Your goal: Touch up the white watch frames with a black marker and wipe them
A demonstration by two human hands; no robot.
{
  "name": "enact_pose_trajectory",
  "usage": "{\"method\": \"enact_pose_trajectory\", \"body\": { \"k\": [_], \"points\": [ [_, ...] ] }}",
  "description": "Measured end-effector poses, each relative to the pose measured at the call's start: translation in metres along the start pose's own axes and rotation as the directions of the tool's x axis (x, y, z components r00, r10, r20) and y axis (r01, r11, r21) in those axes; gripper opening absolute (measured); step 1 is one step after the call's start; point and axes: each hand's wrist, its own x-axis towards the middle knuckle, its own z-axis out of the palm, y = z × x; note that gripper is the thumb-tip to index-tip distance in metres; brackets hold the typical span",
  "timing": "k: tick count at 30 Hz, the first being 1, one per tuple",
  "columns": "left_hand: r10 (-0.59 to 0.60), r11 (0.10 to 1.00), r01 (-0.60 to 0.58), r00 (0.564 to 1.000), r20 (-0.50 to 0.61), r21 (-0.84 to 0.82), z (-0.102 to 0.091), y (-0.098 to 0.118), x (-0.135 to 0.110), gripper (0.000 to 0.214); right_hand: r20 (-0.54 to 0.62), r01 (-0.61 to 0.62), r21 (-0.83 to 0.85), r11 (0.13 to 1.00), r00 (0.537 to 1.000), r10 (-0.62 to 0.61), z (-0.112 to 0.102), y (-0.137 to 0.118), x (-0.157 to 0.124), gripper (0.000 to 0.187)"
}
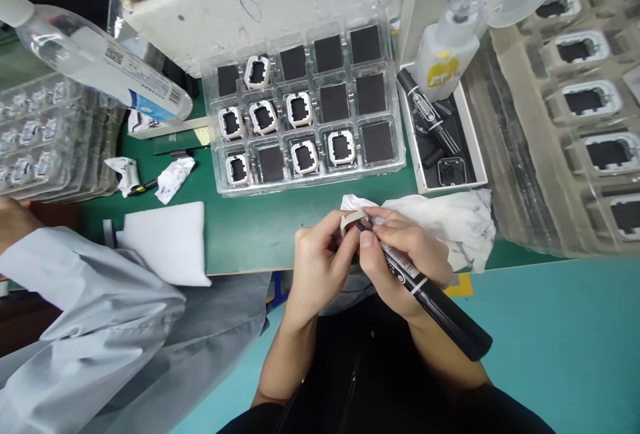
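Note:
My left hand point(320, 264) pinches a small off-white frame part point(353, 219) near the front edge of the green table. In my right hand point(407, 254) is a black marker pen point(425, 294), its tip against or just inside the frame part; fingers hide the exact contact. Beyond my hands lies a clear plastic tray point(313, 181) with rows of square pockets. Several white frame parts point(341, 147) like the held one sit in some pockets, while others show only dark pads point(379, 142). A crumpled white cloth point(445, 224) lies just behind and right of my right hand.
A white box point(479, 164) at right holds another marker point(425, 111) beside a dispenser bottle point(445, 54). Stacked trays point(530, 174) stand far right, more point(55, 147) at left. A clear bottle point(110, 67) leans at left. A co-worker's grey sleeve point(90, 294) is nearby, by a white pad point(165, 241).

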Motion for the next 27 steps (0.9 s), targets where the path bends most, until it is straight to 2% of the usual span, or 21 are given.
{"method": "enact_pose_trajectory", "body": {
  "k": [10, 16, 18, 23, 25, 27],
  "points": [
    [0.02, 1.0, -0.02, 1.0, 0.002, 0.012, 0.0013, -0.0011, -0.0006, 0.03, -0.021, -0.008, -0.01, 1.0, 1.0, 0.008, 0.0001, 0.0032, -0.0031, 0.024],
    [0.089, 0.994, -0.087, 0.996, -0.024, 0.069, 0.0042, 0.0002, -0.0011, 0.024, -0.005, 0.013, -0.019, 1.0, 1.0, -0.013, -0.0009, 0.0027, -0.0024, 0.023],
    [0.091, 0.992, -0.088, 0.995, -0.033, 0.085, 0.0051, 0.0008, -0.0014, 0.022, 0.008, 0.046, -0.059, 0.997, 0.999, -0.046, 0.0002, 0.0028, -0.001, 0.025],
    [0.107, 0.991, -0.102, 0.992, -0.06, 0.084, 0.0062, 0.0001, -0.0026, 0.021, 0.033, 0.22, -0.141, 0.965, 0.976, -0.217, 0.004, 0.0053, 0.0004, 0.026],
    [0.117, 0.99, -0.111, 0.991, -0.065, 0.088, 0.0059, -0.0005, -0.0027, 0.023, 0.036, 0.194, -0.138, 0.971, 0.981, -0.19, 0.0035, 0.0053, -0.0005, 0.026],
    [0.116, 0.99, -0.109, 0.991, -0.066, 0.093, 0.0054, -0.0005, -0.0022, 0.024, 0.032, 0.098, -0.093, 0.991, 0.995, -0.096, 0.0017, 0.0046, -0.0017, 0.027]
  ]
}}
